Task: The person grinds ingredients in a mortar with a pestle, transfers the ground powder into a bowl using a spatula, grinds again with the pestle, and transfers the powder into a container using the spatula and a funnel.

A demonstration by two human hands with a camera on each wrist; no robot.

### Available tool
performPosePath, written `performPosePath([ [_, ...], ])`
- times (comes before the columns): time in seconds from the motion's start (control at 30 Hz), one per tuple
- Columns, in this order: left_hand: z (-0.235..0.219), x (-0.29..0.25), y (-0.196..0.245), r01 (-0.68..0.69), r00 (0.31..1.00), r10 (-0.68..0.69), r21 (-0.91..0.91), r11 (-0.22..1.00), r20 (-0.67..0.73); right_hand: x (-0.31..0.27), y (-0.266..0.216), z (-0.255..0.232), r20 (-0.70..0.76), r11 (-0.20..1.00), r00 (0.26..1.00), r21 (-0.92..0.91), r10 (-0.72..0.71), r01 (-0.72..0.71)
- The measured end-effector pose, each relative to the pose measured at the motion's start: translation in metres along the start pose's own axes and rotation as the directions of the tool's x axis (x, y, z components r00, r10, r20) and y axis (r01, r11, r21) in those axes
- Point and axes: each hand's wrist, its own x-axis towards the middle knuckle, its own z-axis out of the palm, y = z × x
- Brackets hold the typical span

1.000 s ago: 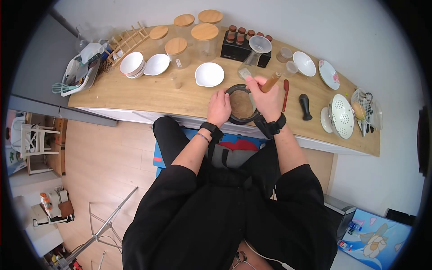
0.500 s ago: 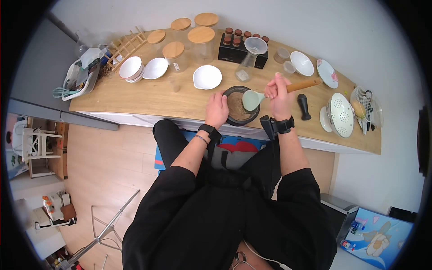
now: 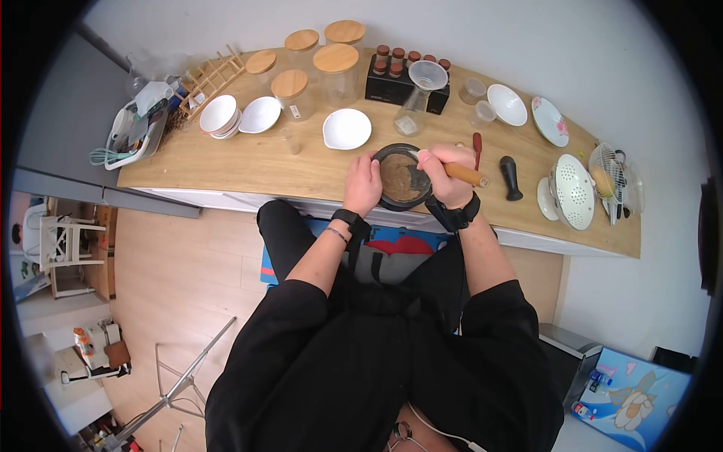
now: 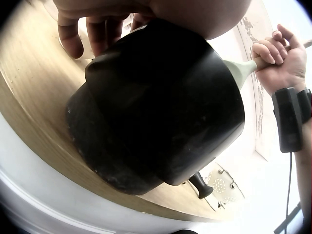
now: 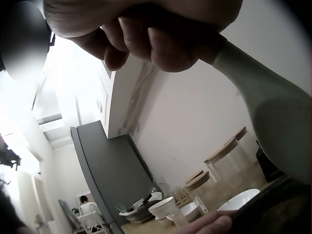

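A dark round bowl [image 3: 382,194] with brown powder [image 3: 398,175] in it stands at the worktop's front edge. My left hand [image 3: 363,186] holds its left side, and in the left wrist view the fingers [image 4: 95,36] hang beside the dark wall [image 4: 165,107]. Over the bowl's right rim, my right hand [image 3: 447,178] grips the wooden handle [image 3: 467,175] of a pale green spoon, the handle pointing right. The spoon's green head [image 5: 280,117] shows large in the right wrist view; my hand mostly hides it in the head view.
Behind the bowl are a white bowl [image 3: 347,129] and a glass flask [image 3: 410,118] with a funnel [image 3: 428,75]. To the right lie a red spoon [image 3: 477,151], a black tool [image 3: 510,178] and a white colander [image 3: 570,191]. Wood-lidded jars [image 3: 292,95] stand at the back.
Since half a second ago, my right hand has moved left and down to the bowl's right rim, and the spoon's handle has tilted from up-right to slightly down-right. My left hand stays on the bowl.
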Motion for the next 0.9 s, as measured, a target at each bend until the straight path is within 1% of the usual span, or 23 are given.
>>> performPosePath([
  [0.13, -0.001, 0.0, 0.001, -0.006, 1.0, 0.006, -0.003, 1.0, 0.0, 0.0, 0.022, 0.004, 0.017, 0.998, 0.999, 0.047, -0.043, 0.042],
  [0.2, -0.001, 0.0, 0.001, -0.003, 1.0, 0.003, -0.002, 1.0, 0.001, -0.002, 0.034, 0.009, -0.033, 0.971, 0.997, 0.228, 0.076, -0.067],
  [0.23, -0.001, 0.0, 0.002, 0.001, 1.0, -0.001, 0.0, 1.0, 0.001, -0.004, 0.041, 0.013, -0.03, 0.971, 0.996, 0.23, 0.079, -0.07],
  [0.27, -0.001, 0.0, 0.002, 0.011, 1.0, -0.011, -0.003, 1.0, 0.005, -0.007, 0.049, 0.017, -0.035, 0.915, 0.977, 0.358, 0.211, -0.185],
  [0.3, -0.001, 0.001, 0.001, 0.019, 1.0, -0.019, -0.006, 1.0, 0.009, -0.007, 0.055, 0.019, -0.024, 0.831, 0.941, 0.478, 0.338, -0.286],
  [0.33, 0.0, 0.001, 0.0, 0.018, 1.0, -0.018, -0.005, 1.0, 0.012, -0.007, 0.06, 0.02, -0.026, 0.83, 0.94, 0.479, 0.339, -0.286],
  [0.4, 0.001, 0.001, 0.0, 0.024, 1.0, -0.023, -0.019, 1.0, 0.015, -0.005, 0.069, 0.016, 0.055, 0.698, 0.929, 0.645, 0.365, -0.312],
  [0.43, 0.001, 0.001, -0.001, 0.021, 1.0, -0.02, -0.02, 1.0, 0.02, -0.005, 0.072, 0.012, 0.049, 0.699, 0.929, 0.644, 0.366, -0.31],
  [0.5, 0.0, 0.001, 0.0, 0.0, 1.0, 0.0, -0.028, 1.0, 0.011, -0.001, 0.072, 0.004, 0.093, 0.569, 0.92, 0.761, 0.38, -0.311],
  [0.53, 0.001, 0.001, 0.0, -0.004, 1.0, 0.004, -0.028, 1.0, 0.01, 0.0, 0.068, 0.003, 0.09, 0.571, 0.922, 0.761, 0.377, -0.308],
  [0.6, -0.001, 0.001, 0.001, -0.008, 1.0, 0.009, -0.016, 1.0, 0.012, 0.002, 0.059, 0.001, -0.043, 0.647, 0.871, 0.687, 0.489, -0.33],
  [0.63, -0.002, 0.001, 0.001, -0.01, 1.0, 0.01, -0.014, 1.0, 0.008, 0.0, 0.058, 0.0, -0.041, 0.647, 0.873, 0.688, 0.485, -0.327],
  [0.7, -0.001, 0.001, 0.001, 0.006, 1.0, -0.006, -0.026, 1.0, 0.014, -0.004, 0.056, -0.007, -0.107, 0.667, 0.862, 0.683, 0.495, -0.298],
  [0.77, 0.0, 0.0, -0.001, 0.016, 1.0, -0.016, -0.033, 0.999, 0.008, -0.009, 0.051, -0.012, -0.088, 0.655, 0.866, 0.693, 0.493, -0.302],
  [0.83, 0.002, 0.0, -0.001, 0.023, 1.0, -0.022, -0.045, 0.999, 0.009, -0.008, 0.039, -0.013, -0.132, 0.67, 0.879, 0.701, 0.459, -0.245],
  [0.87, 0.001, 0.001, -0.001, 0.017, 1.0, -0.016, -0.06, 0.998, 0.017, -0.006, 0.034, -0.015, -0.137, 0.672, 0.877, 0.699, 0.46, -0.243],
  [0.9, 0.001, 0.001, -0.001, 0.012, 1.0, -0.01, -0.075, 0.997, 0.023, -0.004, 0.03, -0.017, -0.111, 0.724, 0.902, 0.641, 0.417, -0.256],
])
